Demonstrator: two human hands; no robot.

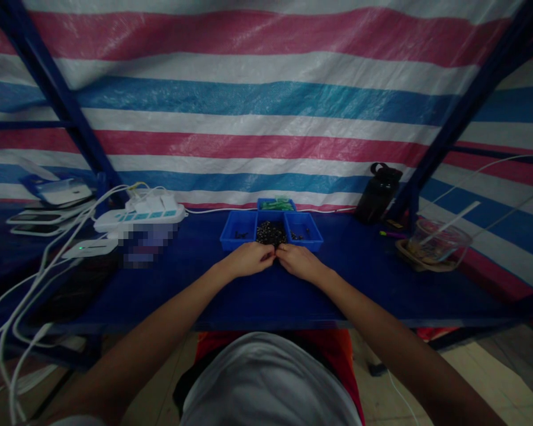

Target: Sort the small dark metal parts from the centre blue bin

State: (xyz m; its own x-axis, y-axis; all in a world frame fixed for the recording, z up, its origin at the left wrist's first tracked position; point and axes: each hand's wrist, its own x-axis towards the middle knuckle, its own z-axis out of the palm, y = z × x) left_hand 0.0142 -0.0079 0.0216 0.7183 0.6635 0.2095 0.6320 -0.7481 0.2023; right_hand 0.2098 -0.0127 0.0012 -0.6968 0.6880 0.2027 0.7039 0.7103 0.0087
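My left hand [253,258] and my right hand [296,260] meet at the front edge of the blue bins, fingertips pinched together and nearly touching. Whatever lies between the fingers is too small to make out. Just beyond them, the middle bin holds a heap of small black and shiny parts [270,232]. To the left stands a blue bin [231,223] with a few dark pieces in it. The right blue bin [311,225] also has a few small pieces. Behind these, another bin holds green items [278,205].
On the left of the blue table [359,278] lie a white power strip [137,218], white cables and several phone-like devices [39,222]. A black bottle [379,192] stands back right, near a clear plastic cup [439,239] with a straw. Striped sheeting hangs behind.
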